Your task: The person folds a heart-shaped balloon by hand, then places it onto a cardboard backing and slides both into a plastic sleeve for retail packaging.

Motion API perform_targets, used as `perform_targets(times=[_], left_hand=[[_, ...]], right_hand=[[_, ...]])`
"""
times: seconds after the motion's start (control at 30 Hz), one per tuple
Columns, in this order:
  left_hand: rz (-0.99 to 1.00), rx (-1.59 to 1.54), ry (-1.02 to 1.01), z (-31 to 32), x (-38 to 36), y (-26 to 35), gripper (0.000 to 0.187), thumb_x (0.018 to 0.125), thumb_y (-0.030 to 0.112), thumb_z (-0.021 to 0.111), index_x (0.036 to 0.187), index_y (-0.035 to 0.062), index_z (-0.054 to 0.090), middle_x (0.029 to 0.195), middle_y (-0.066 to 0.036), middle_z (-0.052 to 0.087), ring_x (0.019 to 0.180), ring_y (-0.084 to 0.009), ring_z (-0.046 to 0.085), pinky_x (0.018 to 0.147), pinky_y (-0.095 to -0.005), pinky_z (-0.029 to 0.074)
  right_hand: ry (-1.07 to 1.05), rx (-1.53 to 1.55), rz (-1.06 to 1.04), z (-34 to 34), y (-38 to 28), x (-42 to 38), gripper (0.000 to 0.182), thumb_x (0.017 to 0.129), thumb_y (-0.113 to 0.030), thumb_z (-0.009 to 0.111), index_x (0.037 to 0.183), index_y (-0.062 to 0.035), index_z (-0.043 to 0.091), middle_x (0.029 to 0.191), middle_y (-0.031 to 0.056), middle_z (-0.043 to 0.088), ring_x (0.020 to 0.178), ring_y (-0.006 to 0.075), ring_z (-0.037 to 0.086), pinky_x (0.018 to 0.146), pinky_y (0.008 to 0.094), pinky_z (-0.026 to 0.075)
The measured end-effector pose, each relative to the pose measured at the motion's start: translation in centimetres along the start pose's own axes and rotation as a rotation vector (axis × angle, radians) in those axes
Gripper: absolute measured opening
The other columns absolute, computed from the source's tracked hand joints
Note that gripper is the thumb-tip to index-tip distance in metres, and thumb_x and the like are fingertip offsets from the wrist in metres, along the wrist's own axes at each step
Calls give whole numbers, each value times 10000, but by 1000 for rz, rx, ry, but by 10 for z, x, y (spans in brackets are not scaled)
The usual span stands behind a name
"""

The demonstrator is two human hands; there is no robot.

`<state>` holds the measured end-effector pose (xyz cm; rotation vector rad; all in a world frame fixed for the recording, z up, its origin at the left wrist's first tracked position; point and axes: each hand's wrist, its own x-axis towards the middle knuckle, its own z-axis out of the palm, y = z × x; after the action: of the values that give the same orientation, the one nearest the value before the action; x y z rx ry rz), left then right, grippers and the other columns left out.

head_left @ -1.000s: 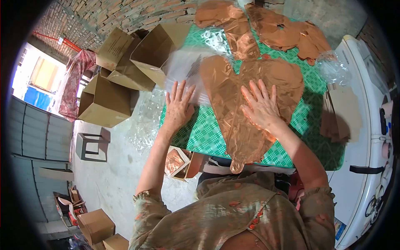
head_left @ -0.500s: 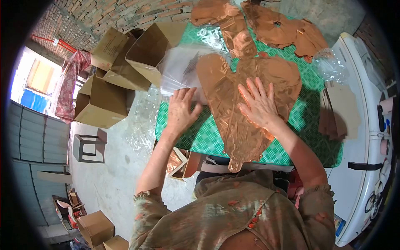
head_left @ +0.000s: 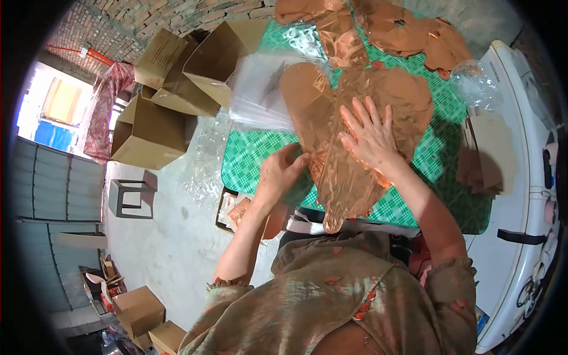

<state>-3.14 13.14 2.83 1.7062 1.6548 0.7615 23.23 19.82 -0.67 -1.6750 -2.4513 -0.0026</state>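
A flat, uninflated copper-coloured foil balloon (head_left: 361, 177) with two rounded lobes and a narrow tail lies on the green checked tablecloth (head_left: 245, 160). My right hand (head_left: 373, 139) rests on its middle, palm down with fingers stretched out. At the balloon's left edge, my left hand (head_left: 278, 180) pinches the foil between thumb and fingers, and creases run from that spot. Just beyond the left hand is a stack of clear plastic bags (head_left: 257, 97).
More copper foil balloons (head_left: 408, 32) lie at the far side of the table. Open cardboard boxes (head_left: 151, 133) stand to the left. Cardboard sheets (head_left: 488, 151) and a crumpled clear bag (head_left: 476, 83) are at the right, beside a white appliance (head_left: 520, 207).
My left hand has moved from the plastic bags toward me and right, and has taken hold of the balloon's left edge. My right hand stays flat on the foil.
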Motion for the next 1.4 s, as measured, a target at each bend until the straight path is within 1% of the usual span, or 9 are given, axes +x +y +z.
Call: perform_targets(times=[0.23, 0.4, 0.63, 0.77, 0.87, 0.97, 1.07, 1.23, 1.4], left_hand=[[-444, -764, -180, 18, 9, 20, 433, 1010, 247, 708, 1318, -45, 623, 756, -9, 628, 529, -77, 551, 438, -233, 378], [-241, -676, -132, 24, 31, 28, 300, 1016, 268, 704, 1159, 6, 669, 749, 9, 613, 532, -69, 531, 455, -233, 358], [313, -71, 178, 46, 76, 28, 385, 1043, 259, 653, 1281, -43, 635, 1094, -132, 640, 990, -243, 629, 866, -359, 506], [283, -154, -140, 56, 90, 44, 479, 1052, 186, 549, 1482, -7, 468, 1427, -274, 510, 1347, -420, 489, 1159, -459, 379], [648, -138, -33, 86, 89, 54, 587, 1060, 254, 561, 1550, -21, 392, 1535, -307, 404, 1461, -464, 359, 1246, -496, 269], [650, 88, -62, 109, 85, 45, 726, 1061, 327, 570, 1629, -17, 274, 1646, -338, 244, 1574, -498, 152, 1296, -518, 145], [467, 6, -275, 86, 75, 63, 786, 1108, 450, 468, 1697, 49, 136, 1749, -271, 84, 1643, -372, -12, 1322, -462, 38], [451, -178, -247, 63, 88, 57, 720, 1141, 456, 332, 1688, 20, 158, 1766, -213, 100, 1645, -323, 70, 1322, -396, 91], [517, 30, -162, 79, 99, 36, 703, 1138, 411, 351, 1657, -39, 198, 1715, -277, 211, 1608, -397, 177, 1314, -478, 146]], right_hand=[[9, 14, 4, 5, 1, 0, 695, 1062, -578, 452, 1658, -234, 351, 1747, 96, 243, 1627, 358, 108, 1235, 748, 49], [-10, 23, 10, 5, 1, 1, 698, 1059, -573, 453, 1663, -240, 343, 1753, 93, 228, 1631, 357, 97, 1236, 747, 12], [-29, 57, 25, -3, -2, 1, 727, 1007, -474, 555, 1659, -221, 358, 1760, 98, 199, 1636, 343, 66, 1250, 720, 4], [-233, -91, 49, -19, -5, 4, 782, 955, -468, 597, 1629, -127, 393, 1751, 127, 206, 1629, 370, 89, 1246, 726, 10], [-52, 58, 26, -3, -1, 2, 827, 956, -505, 587, 1647, -119, 347, 1748, 145, 199, 1625, 379, 107, 1247, 725, 6], [-222, -25, 4, -24, -3, 2, 886, 979, -633, 509, 1699, -217, 205, 1761, 123, 180, 1620, 426, 105, 1209, 796, 9], [-151, -35, -8, -11, 1, 1, 878, 987, -634, 485, 1697, -199, 204, 1738, 152, 229, 1608, 446, 145, 1199, 810, 21], [-96, 51, 51, -6, -2, 4, 765, 1002, -468, 513, 1653, -120, 313, 1684, 193, 324, 1582, 412, 203, 1236, 747, 12], [-1, 77, 11, 2, 3, 1, 683, 1038, -407, 458, 1625, -74, 349, 1667, 203, 358, 1583, 412, 193, 1249, 704, 4]])
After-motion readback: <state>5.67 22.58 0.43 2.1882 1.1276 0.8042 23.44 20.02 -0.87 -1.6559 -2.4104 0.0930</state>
